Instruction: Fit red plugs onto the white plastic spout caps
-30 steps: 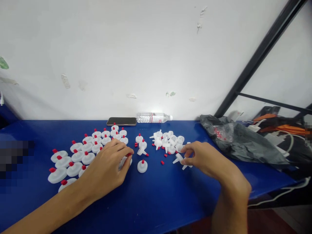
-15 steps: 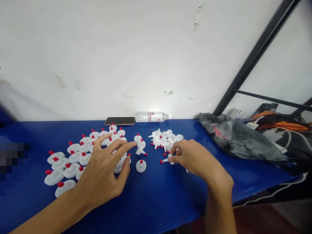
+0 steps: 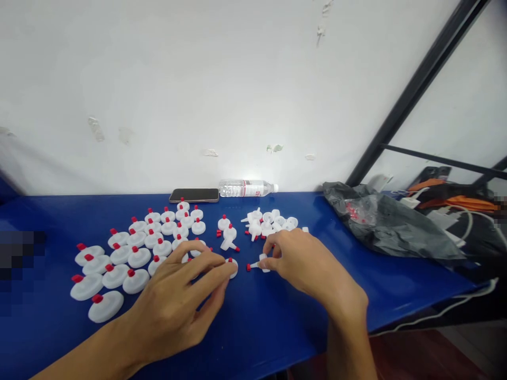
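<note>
Tabletop (image 3: 253, 327) in blue meets white wall (image 3: 198, 79), right grip (image 3: 304, 266) pinching nozzle (image 3: 262, 258), left grip (image 3: 178, 301) unclear.

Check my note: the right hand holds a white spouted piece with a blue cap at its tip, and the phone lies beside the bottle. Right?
Not quite: the cap is red, as the head view shows. The right hand holds the white spouted piece, and the phone lies beside the bottle.

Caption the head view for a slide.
Right hand pinching a white nozzle cap; left hand beside many red-tipped nozzle caps on a blue table.
</note>
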### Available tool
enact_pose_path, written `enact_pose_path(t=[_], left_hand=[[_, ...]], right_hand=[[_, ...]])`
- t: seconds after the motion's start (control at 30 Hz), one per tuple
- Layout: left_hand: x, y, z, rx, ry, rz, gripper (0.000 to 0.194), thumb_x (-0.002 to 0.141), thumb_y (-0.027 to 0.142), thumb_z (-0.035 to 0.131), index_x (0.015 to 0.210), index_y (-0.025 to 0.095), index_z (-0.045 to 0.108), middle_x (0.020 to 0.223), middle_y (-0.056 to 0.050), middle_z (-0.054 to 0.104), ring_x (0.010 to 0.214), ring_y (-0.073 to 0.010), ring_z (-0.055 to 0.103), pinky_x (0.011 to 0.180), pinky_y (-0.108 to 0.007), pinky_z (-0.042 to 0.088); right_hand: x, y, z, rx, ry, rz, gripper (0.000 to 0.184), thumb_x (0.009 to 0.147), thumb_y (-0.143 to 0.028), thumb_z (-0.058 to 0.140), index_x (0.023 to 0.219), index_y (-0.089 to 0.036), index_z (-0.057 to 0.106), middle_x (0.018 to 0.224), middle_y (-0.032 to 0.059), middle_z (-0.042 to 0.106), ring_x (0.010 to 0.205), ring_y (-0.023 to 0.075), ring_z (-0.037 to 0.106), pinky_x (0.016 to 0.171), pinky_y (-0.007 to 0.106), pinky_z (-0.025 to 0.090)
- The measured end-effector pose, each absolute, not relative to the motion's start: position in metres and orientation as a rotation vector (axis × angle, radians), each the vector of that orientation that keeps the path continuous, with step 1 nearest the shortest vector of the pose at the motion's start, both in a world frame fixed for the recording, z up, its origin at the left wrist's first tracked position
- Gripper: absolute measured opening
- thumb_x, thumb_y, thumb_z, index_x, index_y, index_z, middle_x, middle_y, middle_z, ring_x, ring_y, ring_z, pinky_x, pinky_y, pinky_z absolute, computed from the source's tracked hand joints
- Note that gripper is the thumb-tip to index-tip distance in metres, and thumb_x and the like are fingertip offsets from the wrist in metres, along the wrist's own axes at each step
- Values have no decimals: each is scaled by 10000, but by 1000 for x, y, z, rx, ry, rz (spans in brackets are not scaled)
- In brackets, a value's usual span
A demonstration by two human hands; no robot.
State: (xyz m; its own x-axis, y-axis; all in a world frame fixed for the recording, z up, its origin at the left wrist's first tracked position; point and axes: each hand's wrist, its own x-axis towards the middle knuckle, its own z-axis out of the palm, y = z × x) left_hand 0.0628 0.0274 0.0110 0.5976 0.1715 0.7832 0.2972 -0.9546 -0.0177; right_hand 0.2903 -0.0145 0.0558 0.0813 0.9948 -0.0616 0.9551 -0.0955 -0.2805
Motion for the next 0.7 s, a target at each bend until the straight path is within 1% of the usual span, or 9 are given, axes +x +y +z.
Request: enact_pose_path(t=[0.17,0.23,0.3,0.4,0.5,0.63,0.7], left_hand=[[63,28,4,-2793,-381,-1132,187,944,70,561,1082,170,638,788,-5,703,661,-145,644,710,-344,519],[62,28,0,-2865,-396,-982,194,972,104,522,1119,172,629,740,11,680,602,-149,641,585,-325,477],[63,28,-4,-2922,-405,-784,240,999,134,473,1194,158,610,733,11,678,554,-154,634,490,-322,414],[64,27,-7,-2962,-466,-500,301,1028,181,419,1278,145,583,807,-13,718,563,-168,662,473,-326,395],[65,26,-8,-2999,-575,-328,296,1041,207,392,1246,162,600,840,-16,735,614,-192,700,502,-332,411],[65,26,-9,-2974,-697,-354,281,1050,229,374,1185,188,618,807,4,733,620,-215,710,508,-346,407],[65,27,-11,-2947,-721,-414,270,1049,237,396,1226,197,596,798,19,734,622,-222,714,497,-348,391]], right_hand=[[285,-15,54,-2171,-2015,273,134,874,-366,720,886,-240,765,864,54,761,795,236,687,621,321,380],[284,-14,54,-2219,-1999,219,156,892,-373,706,869,-229,760,860,64,758,785,240,682,607,325,363],[283,-12,54,-2247,-2004,175,173,916,-375,688,865,-224,756,850,64,756,781,241,679,597,328,344],[279,-9,53,-2219,-2037,152,160,929,-374,688,887,-233,751,847,42,755,786,227,677,606,323,337],[275,-9,52,-2172,-2055,187,132,922,-366,700,905,-244,748,852,23,752,766,202,668,615,307,345],[275,-11,53,-2157,-2054,239,135,918,-367,700,899,-242,750,882,25,753,764,192,658,610,291,345],[275,-12,53,-2145,-2057,255,139,912,-377,705,903,-247,752,892,24,755,776,196,660,612,288,350]])
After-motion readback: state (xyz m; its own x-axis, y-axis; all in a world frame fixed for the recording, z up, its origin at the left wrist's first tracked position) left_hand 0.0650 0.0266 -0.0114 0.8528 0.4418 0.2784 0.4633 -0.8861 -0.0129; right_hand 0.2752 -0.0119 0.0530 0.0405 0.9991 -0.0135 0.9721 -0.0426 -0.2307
